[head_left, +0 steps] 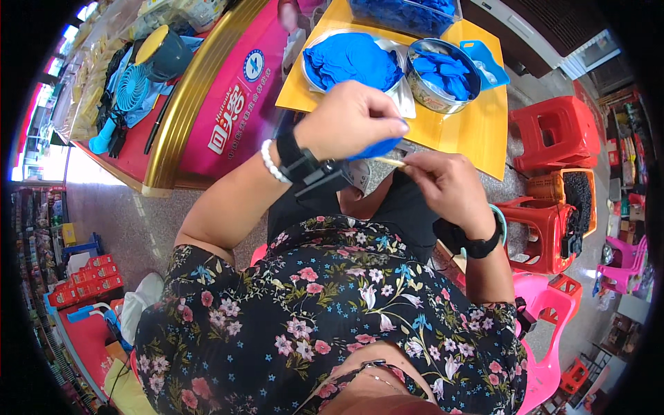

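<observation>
My left hand [346, 121] is closed, its thumb and fingers pinching a soft blue cloth-like piece [380, 149] over my lap. Between the fingertips of my right hand [453, 188] is a thin pale stick [389, 162], its far tip reaching the blue piece. Whether the two are joined is too small to tell. Just beyond my left hand, a heap of the same blue pieces [353, 61] fills a white dish. To its right, a round tin [443, 104] holds more blue pieces [443, 72].
The yellow table [477, 131] carries the dish, the tin, a clear plastic box [408, 15] of blue material and a light-blue basket [494, 66]. A pink counter with a gold edge [169, 111] stands left, bearing a small blue fan [131, 90]. Red stools [553, 135] stand right.
</observation>
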The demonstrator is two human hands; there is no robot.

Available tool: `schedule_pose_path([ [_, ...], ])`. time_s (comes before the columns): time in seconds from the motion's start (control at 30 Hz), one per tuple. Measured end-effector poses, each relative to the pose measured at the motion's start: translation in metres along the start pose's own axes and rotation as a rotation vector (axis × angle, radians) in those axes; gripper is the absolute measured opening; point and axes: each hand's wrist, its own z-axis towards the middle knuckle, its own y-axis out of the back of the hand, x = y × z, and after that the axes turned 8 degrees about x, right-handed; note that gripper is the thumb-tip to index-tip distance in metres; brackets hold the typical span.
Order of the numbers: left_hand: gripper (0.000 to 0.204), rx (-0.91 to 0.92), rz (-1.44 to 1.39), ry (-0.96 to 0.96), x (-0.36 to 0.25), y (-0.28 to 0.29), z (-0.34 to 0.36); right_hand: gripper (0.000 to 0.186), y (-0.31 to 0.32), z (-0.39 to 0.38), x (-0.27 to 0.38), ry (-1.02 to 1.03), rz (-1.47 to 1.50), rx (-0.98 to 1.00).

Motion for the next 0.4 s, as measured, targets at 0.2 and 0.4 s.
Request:
schedule_pose_path([
  [0.2, 0.011, -0.152, 0.804, -0.467, -0.02, -0.03, -0.013, 0.018, -0.026, 0.005, -0.026, -0.096, 0.488, -0.198],
  [0.4, 0.046, -0.601, 0.429, -0.501, -0.028, -0.023, -0.032, 0.02, -0.03, -0.002, -0.027, -0.016, 0.581, -0.442],
])
